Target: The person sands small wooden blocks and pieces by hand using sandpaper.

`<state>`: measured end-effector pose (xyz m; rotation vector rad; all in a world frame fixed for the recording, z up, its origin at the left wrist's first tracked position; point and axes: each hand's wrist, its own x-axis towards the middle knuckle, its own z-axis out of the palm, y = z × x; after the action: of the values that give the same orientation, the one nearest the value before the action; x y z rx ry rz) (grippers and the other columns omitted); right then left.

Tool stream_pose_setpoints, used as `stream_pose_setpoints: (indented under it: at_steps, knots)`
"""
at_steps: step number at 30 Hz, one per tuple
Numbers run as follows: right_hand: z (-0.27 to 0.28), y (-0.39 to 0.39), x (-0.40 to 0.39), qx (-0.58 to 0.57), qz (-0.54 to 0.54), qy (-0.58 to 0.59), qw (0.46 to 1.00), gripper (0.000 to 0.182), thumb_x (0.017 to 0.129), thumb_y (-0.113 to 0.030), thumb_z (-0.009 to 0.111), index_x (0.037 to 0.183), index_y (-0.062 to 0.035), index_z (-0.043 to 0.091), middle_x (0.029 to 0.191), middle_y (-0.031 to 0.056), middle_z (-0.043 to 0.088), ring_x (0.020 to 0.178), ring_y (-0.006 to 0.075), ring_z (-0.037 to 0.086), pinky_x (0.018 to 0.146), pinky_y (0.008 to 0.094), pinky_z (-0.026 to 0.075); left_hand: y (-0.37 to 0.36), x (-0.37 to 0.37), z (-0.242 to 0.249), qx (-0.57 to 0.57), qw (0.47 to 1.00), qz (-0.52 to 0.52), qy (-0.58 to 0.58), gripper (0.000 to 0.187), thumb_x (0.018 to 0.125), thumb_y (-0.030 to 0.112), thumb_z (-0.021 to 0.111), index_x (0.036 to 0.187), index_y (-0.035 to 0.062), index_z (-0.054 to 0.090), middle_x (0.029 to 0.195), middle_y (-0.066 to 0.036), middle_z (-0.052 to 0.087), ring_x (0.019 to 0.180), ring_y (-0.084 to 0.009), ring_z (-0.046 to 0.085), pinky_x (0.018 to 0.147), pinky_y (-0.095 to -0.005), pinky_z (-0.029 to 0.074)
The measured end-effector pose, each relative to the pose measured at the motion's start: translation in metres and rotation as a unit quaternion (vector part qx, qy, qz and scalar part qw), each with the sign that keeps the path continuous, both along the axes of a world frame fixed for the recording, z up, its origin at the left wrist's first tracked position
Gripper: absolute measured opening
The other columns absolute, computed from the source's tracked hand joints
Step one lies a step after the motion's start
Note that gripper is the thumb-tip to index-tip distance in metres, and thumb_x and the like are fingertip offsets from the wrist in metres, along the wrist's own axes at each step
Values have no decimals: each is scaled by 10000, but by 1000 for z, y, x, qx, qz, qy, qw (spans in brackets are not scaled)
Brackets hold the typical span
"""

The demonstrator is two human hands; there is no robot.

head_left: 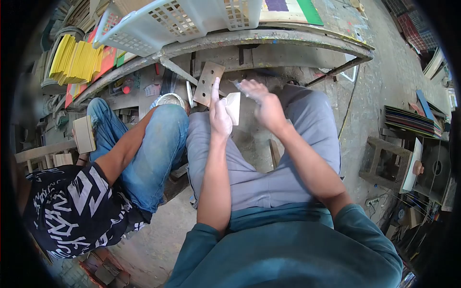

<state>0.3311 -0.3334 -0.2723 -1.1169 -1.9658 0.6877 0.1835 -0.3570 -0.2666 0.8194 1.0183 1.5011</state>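
In the head view, my left hand point(221, 117) holds a small flat piece of pale wood point(234, 107) upright between my knees, with its fingers pointing up along one side. To the right of the wood is my right hand point(264, 103), apart from it. Its fingers are smeared by motion, and a thin greyish edge shows at the fingertips, too blurred to name. Beyond my left hand, a brown board with dark holes point(209, 82) leans under the bench.
A co-worker point(86, 197) sits close on my left, near a pale block point(84, 134). Ahead stands a worn bench point(269, 34) bearing a white plastic basket point(182, 24) and yellow slats point(74, 57). A bucket point(170, 99) is by the co-worker's knee. On the right stands a wooden stool point(384, 163).
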Motion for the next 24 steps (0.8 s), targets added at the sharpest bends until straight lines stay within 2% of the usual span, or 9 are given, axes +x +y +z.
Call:
stream_pose_setpoints:
  at_steps: [2, 5, 7, 10, 13, 17, 21, 23, 24]
  knots:
    - [16, 4, -3, 4, -16, 50, 999, 656, 618, 201, 431, 1217, -22, 580, 1256, 176, 559, 1250, 326, 468, 1087, 410, 310, 4, -4, -4, 8, 1000, 2, 18, 572, 881, 105, 292, 1442, 6, 239, 1373, -179, 413, 1144, -225, 521, 969, -323, 428]
    - [52, -25, -12, 35, 102, 50, 993, 683, 589, 222, 433, 1211, -19, 583, 1255, 168, 563, 1261, 323, 458, 1090, 413, 303, 5, -5, -19, 12, 1000, -6, -27, 572, 882, 112, 299, 1439, 1, 232, 1387, -171, 394, 1188, -243, 497, 1001, -344, 412]
    - [30, -21, -16, 5, 109, 88, 990, 662, 601, 220, 420, 1196, -15, 590, 1242, 169, 571, 1251, 327, 468, 1082, 393, 318, 0, -6, -15, 21, 999, -38, 0, 563, 888, 108, 291, 1438, 2, 231, 1406, -143, 378, 1208, -251, 485, 1023, -355, 398]
    - [3, 10, -3, -1, -62, 43, 997, 661, 608, 226, 387, 1200, 0, 577, 1232, 177, 573, 1243, 319, 477, 1065, 362, 343, -3, 2, 6, -23, 998, 30, -50, 505, 960, 172, 295, 1445, 50, 228, 1287, -113, 453, 1081, -233, 542, 868, -354, 471]
    - [22, 3, -1, 15, -92, 79, 993, 697, 623, 246, 341, 1240, -4, 548, 1268, 188, 549, 1271, 298, 454, 1083, 378, 308, 3, 9, 1, -58, 988, 75, -121, 456, 1009, 279, 363, 1414, 86, 280, 1155, -90, 490, 941, -197, 558, 707, -323, 468]
    - [34, -25, -20, 50, -63, 123, 989, 749, 582, 228, 427, 1275, -31, 538, 1310, 176, 515, 1302, 306, 416, 1101, 431, 270, 10, 15, -6, -61, 972, 83, -211, 470, 976, 194, 488, 1374, 36, 294, 1170, -89, 517, 960, -183, 567, 746, -322, 487]
    - [36, -26, -34, 93, -36, 75, 992, 701, 619, 193, 476, 1272, -53, 545, 1311, 151, 521, 1289, 322, 424, 1090, 442, 288, 4, 19, 0, -67, 984, 69, -151, 280, 942, 137, 550, 1191, 16, 503, 1143, -73, 579, 1044, -156, 561, 854, -273, 475]
    - [33, -19, -33, 109, -23, 40, 993, 684, 635, 176, 490, 1273, -64, 545, 1314, 143, 520, 1285, 329, 426, 1089, 444, 290, 2, 17, 2, -97, 952, 72, -281, 268, 934, 130, 559, 1169, 5, 523, 1157, -92, 575, 1034, -174, 571, 883, -300, 478]
    - [29, -14, -27, 89, -60, 32, 994, 696, 629, 189, 464, 1271, -66, 547, 1318, 150, 515, 1295, 318, 418, 1093, 435, 281, 4, 16, -3, -49, 961, 69, -263, 320, 963, 193, 505, 1212, -7, 487, 1195, -137, 564, 1106, -233, 558, 953, -386, 463]
